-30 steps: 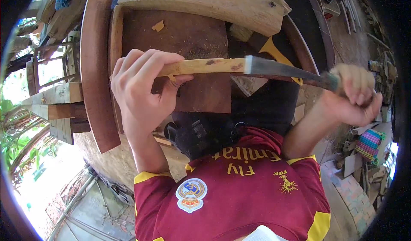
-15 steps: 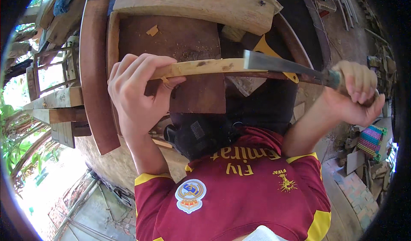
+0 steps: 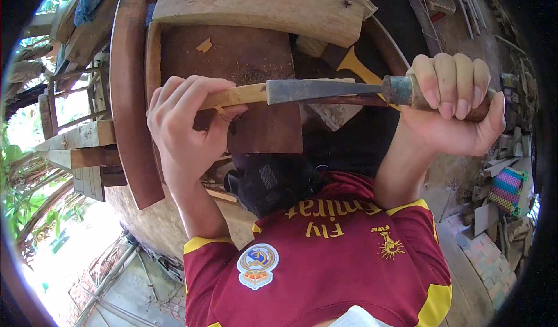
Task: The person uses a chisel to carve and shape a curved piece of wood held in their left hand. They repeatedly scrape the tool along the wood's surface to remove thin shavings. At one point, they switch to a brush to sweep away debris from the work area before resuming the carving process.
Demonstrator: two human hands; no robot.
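My left hand [image 3: 185, 115] pinches one end of a slim, pale wooden strip [image 3: 247, 95] between thumb and fingers. A small curl of wood shows near the thumb. My right hand [image 3: 450, 97] is wrapped round the handle of a chisel [image 3: 322, 90], whose long grey blade points left. The blade lies along the strip, its broad tip a short way from my left fingertips, covering much of the strip's right part. Below the strip is a flat brown board [image 3: 267, 134].
A thick curved timber [image 3: 258, 10] lies across the far side, and a reddish-brown curved plank [image 3: 135, 100] runs down the left. A brush with a yellow handle [image 3: 359, 70] lies behind the chisel. Stacked wood blocks [image 3: 84, 141] jut out at left; a woven multicoloured basket [image 3: 507, 190] is at right.
My right hand has moved the chisel left along the strip, bringing the blade tip closer to my left hand. The left hand keeps its grip, almost unmoved.
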